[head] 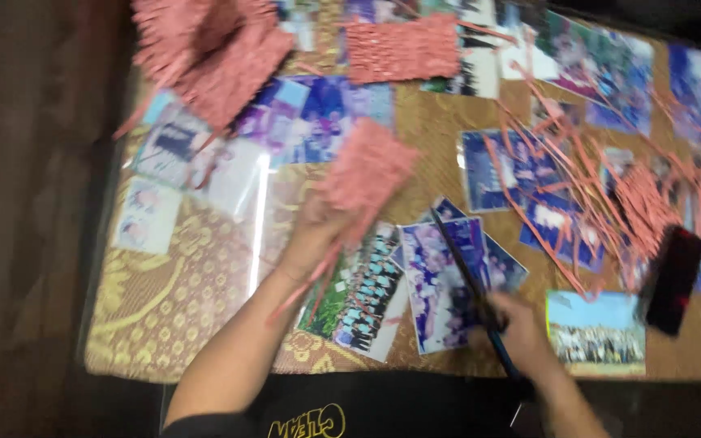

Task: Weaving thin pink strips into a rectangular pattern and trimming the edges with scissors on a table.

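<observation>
My left hand [311, 237] holds up a small pink woven paper mat [364, 172] over the middle of the table, loose strip ends trailing below it. My right hand [519, 328] grips a pair of dark scissors [466, 276] near the front edge, blades pointing up and to the left over a photo print [440, 284]. The frame is motion-blurred, so fine detail is lost.
Glass-topped table [164, 300] over a gold patterned cloth with many photos beneath. More pink woven pieces at back left [204, 49] and back centre [403, 47]. Loose pink paper strips [610, 186] scatter on the right. A dark phone [675, 280] lies near the right edge.
</observation>
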